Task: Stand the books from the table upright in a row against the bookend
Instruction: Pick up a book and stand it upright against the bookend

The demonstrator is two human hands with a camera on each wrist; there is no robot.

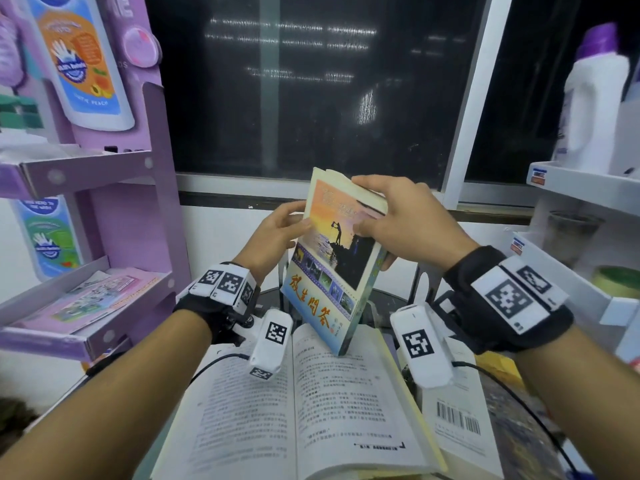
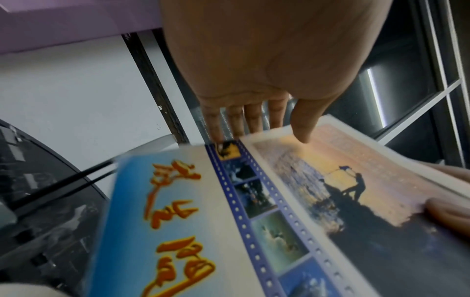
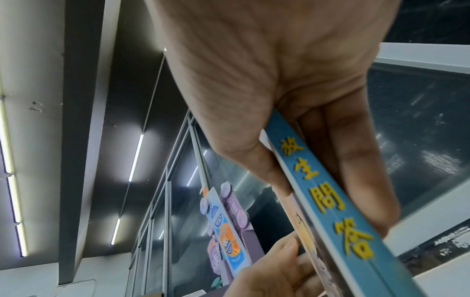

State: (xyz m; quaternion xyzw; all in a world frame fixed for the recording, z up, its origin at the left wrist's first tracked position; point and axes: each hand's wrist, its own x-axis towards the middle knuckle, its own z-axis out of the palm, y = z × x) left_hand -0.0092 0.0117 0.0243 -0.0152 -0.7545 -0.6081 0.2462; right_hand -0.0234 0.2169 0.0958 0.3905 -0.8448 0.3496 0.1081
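Overhead, a paperback [image 1: 332, 261] is held tilted above an open book [image 1: 298, 403] lying on the counter [image 1: 512, 407]; its spine edge is gripped by the right hand [image 1: 401, 216], its other edge by the left hand [image 1: 277, 230]. At the left wrist, the cover [image 2: 254, 211] is touched by a thumb, fingers behind. At the right wrist, the blue spine [image 3: 328, 197] is pinched between thumb and fingers.
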